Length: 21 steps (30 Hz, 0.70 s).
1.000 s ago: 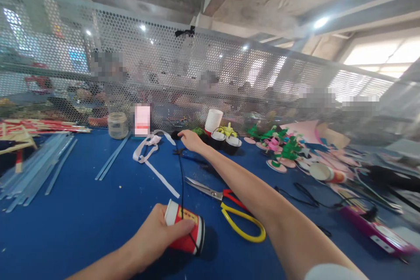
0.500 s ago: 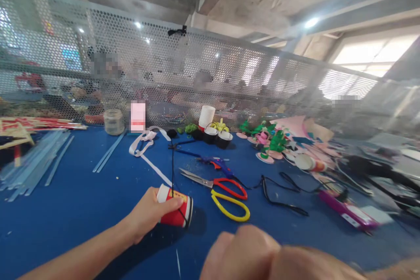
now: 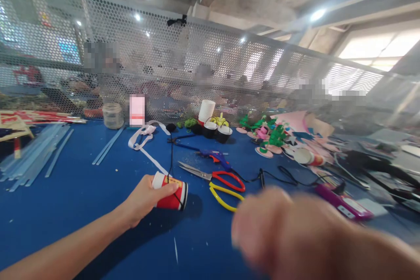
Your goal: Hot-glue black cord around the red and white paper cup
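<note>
My left hand (image 3: 146, 197) is closed round a red and white paper cup (image 3: 169, 201) tilted on its side, thumb across its wall. Black yarn (image 3: 172, 153) runs from a black yarn ball (image 3: 171, 128) to the cup, and dark bands circle the cup's right end. Low at the right, my right hand (image 3: 288, 232) is close to the camera and smeared by motion; its fingers look curled, but whatever they hold, if anything, does not show. Scissors (image 3: 210, 176) with one red and one yellow handle lie between the hands, the yellow loop partly covered by my right hand.
Behind the scissors lies a blue glue gun (image 3: 215, 156) with a black cord. White ribbon (image 3: 152, 159), a glass jar (image 3: 113, 116), black-and-white cups (image 3: 224, 134) and green-and-pink crafts (image 3: 277, 138) sit farther back. Clear blue-tinted sticks (image 3: 36, 153) lie left, a purple box (image 3: 344, 202) right.
My right hand has moved right and up, nearer the camera, now overlapping the yellow scissors handle. The left hand and cup appear slightly left and higher; the yarn has a small bend near the cup.
</note>
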Tool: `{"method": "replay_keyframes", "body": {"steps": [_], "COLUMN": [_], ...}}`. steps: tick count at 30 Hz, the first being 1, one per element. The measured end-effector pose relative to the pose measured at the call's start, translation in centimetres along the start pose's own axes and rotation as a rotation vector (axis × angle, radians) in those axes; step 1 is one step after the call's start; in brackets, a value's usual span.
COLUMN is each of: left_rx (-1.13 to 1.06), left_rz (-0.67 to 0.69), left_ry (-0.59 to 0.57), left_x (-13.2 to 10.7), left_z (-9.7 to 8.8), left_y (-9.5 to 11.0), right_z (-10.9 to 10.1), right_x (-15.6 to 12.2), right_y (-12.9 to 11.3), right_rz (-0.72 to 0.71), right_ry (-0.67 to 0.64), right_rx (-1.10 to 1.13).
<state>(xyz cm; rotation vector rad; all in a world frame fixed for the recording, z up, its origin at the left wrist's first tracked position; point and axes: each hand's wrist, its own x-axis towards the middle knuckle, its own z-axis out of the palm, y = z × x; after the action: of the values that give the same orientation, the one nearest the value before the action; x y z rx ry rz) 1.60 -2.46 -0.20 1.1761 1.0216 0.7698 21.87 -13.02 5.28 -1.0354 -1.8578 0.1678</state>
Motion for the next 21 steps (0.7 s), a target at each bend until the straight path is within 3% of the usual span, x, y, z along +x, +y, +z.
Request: {"method": "replay_keyframes", "body": {"steps": [2, 5, 6, 8, 11, 15, 18, 21], "left_rx": [0.002, 0.032, 0.047, 0.075, 0.097, 0.112, 0.095, 0.098], "left_rz": [0.0, -0.006, -0.002, 0.005, 0.026, 0.032, 0.006, -0.024], "left_ry": [0.012, 0.037, 0.049, 0.051, 0.053, 0.115, 0.165, 0.194], "left_x": [0.0, 0.1, 0.2, 0.2, 0.3, 0.6, 0.9, 1.1], "left_z": [-0.2, -0.4, -0.5, -0.6, -0.8, -0.9, -0.9, -0.9], "left_y": [0.3, 0.6, 0.6, 0.7, 0.6, 0.5, 0.5, 0.5], "right_z": [0.4, 1.4, 1.8, 2.6, 3.9, 4.7, 4.2, 3.4], "right_x": [4.0, 7.1, 7.5, 7.5, 6.9, 6.5, 6.8, 6.9], "right_y": [1.7, 7.9, 10.2, 14.1, 17.4, 17.6, 15.9, 13.2], "right_rz": [0.072, 0.446, 0.581, 0.694, 0.822, 0.882, 0.865, 0.81], "right_ry": [0.102, 0.033, -0.052, -0.149, -0.245, -0.205, -0.141, -0.162], "right_rx": [-0.054, -0.337, -0.437, -0.455, -0.43, -0.359, -0.236, -0.05]}}
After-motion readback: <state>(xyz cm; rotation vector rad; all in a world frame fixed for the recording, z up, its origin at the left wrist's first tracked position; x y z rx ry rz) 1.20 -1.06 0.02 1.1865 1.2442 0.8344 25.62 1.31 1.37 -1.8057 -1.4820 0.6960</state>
